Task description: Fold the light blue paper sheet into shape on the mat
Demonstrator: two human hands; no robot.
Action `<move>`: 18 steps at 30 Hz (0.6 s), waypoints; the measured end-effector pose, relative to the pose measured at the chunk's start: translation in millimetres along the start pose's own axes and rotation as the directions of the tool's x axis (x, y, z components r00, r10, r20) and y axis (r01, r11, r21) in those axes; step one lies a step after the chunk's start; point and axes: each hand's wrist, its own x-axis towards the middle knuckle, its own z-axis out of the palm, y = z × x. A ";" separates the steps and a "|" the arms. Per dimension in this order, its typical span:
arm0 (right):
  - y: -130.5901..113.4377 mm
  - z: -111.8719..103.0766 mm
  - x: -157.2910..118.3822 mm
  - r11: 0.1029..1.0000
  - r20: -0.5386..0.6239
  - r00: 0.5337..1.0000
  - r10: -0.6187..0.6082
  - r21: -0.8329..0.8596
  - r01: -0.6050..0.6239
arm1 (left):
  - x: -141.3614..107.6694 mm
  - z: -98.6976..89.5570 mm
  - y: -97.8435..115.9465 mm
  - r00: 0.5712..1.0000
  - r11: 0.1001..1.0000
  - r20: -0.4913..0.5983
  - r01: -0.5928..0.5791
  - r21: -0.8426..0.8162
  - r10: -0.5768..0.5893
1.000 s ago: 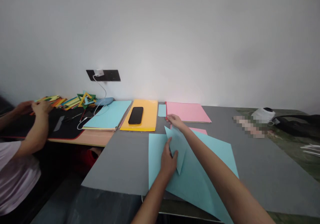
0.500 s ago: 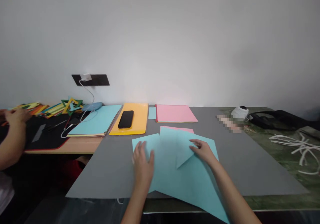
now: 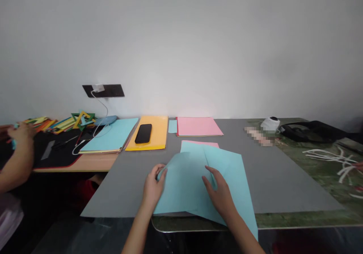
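Two light blue sheets of paper, or one folded sheet, lie in front of me. My left hand (image 3: pixel 154 184) has its fingers and thumb around the left edge of the left blue paper (image 3: pixel 181 182), which bows up slightly there. My right hand (image 3: pixel 219 191) rests over the right blue paper (image 3: pixel 235 174), thumb and forefinger apart beside a raised crease. Whether it touches the crease I cannot tell. The lower right corner of the paper hangs past the table edge. A pink sheet (image 3: pixel 200 143) peeks out behind the blue paper.
On the grey board (image 3: pixel 272 186) lie a pink paper stack (image 3: pixel 198 126) and a yellow pack (image 3: pixel 159 133) bearing a phone (image 3: pixel 143 133). Blue papers (image 3: pixel 110 137) are further left. A co-worker's hand (image 3: pixel 21 133) is at far left; white strips (image 3: pixel 326 154) lie right.
My left hand has closed on the paper's left edge. My right hand has moved left and down, away from the folded flap, which has shifted. The left sheet has turned and bowed.
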 end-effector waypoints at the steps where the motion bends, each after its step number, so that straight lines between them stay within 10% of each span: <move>1: -4.0 0.2 3.0 0.993 0.031 0.998 0.046 0.106 -0.049 | 2.6 2.6 4.5 0.999 0.995 0.040 0.028 -0.100 -0.024; 6: -10.1 -6.9 44.1 0.812 0.212 0.944 0.253 0.485 -0.326 | 26.0 27.4 22.3 0.953 0.921 0.269 0.224 -0.320 -0.138; 14: -11.1 0.2 76.5 0.707 0.358 0.933 0.032 0.652 -0.275 | 48.2 67.7 4.3 0.894 0.852 0.442 0.289 -0.436 -0.077; 18: -7.6 2.7 70.7 0.656 0.567 0.824 0.029 0.611 -0.443 | 45.3 65.2 -0.6 0.864 0.782 0.488 0.386 -0.488 -0.122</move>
